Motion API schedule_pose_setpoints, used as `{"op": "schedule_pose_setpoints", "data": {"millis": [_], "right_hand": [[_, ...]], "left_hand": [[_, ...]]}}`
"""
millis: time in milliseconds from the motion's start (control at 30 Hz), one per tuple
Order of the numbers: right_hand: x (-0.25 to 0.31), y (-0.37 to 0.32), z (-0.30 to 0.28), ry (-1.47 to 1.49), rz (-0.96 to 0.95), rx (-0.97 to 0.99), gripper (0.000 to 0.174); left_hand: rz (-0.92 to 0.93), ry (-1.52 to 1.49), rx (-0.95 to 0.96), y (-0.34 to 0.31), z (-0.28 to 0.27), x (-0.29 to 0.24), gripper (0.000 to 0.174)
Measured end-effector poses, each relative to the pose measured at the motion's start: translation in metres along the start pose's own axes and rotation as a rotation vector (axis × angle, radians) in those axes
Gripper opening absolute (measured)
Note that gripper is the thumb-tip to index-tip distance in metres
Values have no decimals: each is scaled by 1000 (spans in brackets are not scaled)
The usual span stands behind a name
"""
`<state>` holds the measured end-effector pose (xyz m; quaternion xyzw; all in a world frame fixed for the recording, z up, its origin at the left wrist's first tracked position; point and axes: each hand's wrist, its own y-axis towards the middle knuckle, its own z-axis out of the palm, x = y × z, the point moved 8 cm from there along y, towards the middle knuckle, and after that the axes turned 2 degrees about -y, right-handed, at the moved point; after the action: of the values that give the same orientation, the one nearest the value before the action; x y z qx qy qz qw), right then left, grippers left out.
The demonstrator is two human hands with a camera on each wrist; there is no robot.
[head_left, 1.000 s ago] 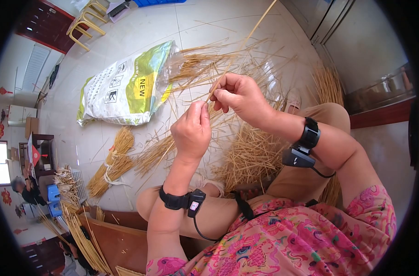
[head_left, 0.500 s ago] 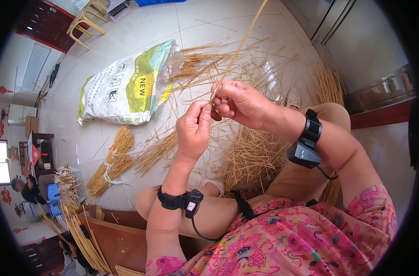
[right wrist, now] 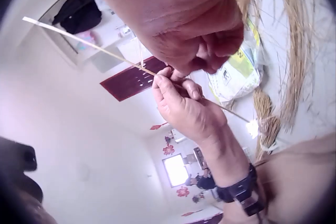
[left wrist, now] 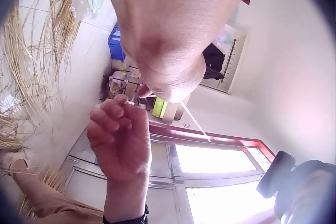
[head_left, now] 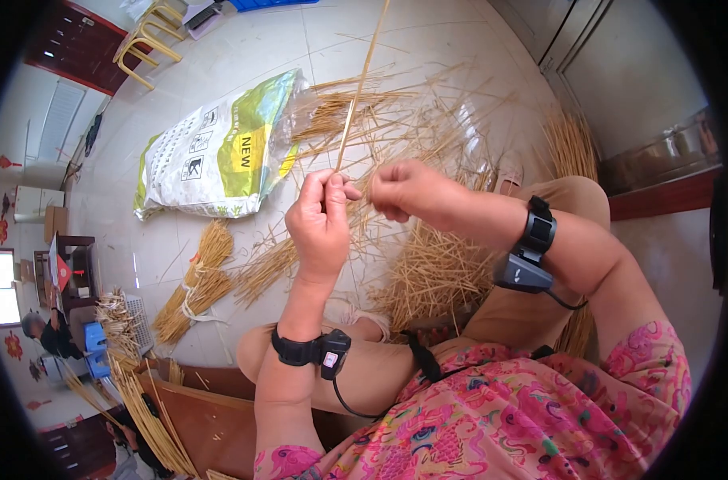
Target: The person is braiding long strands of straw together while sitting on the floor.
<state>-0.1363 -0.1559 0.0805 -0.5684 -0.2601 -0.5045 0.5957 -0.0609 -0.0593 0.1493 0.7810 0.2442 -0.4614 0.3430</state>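
A long straw stalk [head_left: 350, 120] rises from between the thumb and fingers of my left hand [head_left: 320, 220], which pinches it near its lower end. In the right wrist view the stalk [right wrist: 94, 45] slants up from the left hand [right wrist: 191, 114], with a thin loose strand [right wrist: 140, 53] crossing close to it. Its other end pokes out below that hand. My right hand [head_left: 416, 192] is just to the right, apart from the stalk and slightly blurred, its fingers bent. In the left wrist view a pale sliver shows at the right hand's [left wrist: 121, 135] fingertips; I cannot tell whether they pinch it.
On the tiled floor lie scattered straw [head_left: 436, 272], a tied bundle [head_left: 192, 284] and a green-white plastic bag [head_left: 212, 152] with straw at its mouth. More stalks [head_left: 568, 144] stand by the right wall. A brown wooden box [head_left: 212, 416] is at the lower left.
The stalk has swung from leaning right to nearly upright, with the left hand shifting slightly left. The right hand, at the stalk before, has come away from it to the right.
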Motion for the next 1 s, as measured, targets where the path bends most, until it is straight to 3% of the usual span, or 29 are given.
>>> {"op": "schedule_pose_setpoints", "data": {"millis": [33, 67, 133, 167, 300, 500, 700, 1000], "right_hand": [[-4, 0, 3, -153, 67, 60, 20], [3, -2, 3, -297, 17, 50, 20], [17, -7, 5, -586, -86, 34, 22], [29, -9, 4, -582, -252, -42, 19], [48, -11, -4, -10, -452, -140, 11], [46, -15, -5, -32, -352, -157, 9], [48, -19, -4, 15, -370, -149, 9], [35, -8, 1, 311, -269, -17, 4]], "left_hand": [[-38, 9, 6, 2, -2, 3, 12], [-38, 3, 15, 2, -1, 4, 12], [-37, -7, 29, 2, -1, 7, 13], [-24, -16, 26, 1, -1, 7, 14], [17, 0, 65, -1, 4, 2, 13], [10, 4, 109, -5, 14, 5, 10], [60, 80, 118, -7, 17, -5, 7], [-9, -122, 216, -8, 20, -3, 16]]}}
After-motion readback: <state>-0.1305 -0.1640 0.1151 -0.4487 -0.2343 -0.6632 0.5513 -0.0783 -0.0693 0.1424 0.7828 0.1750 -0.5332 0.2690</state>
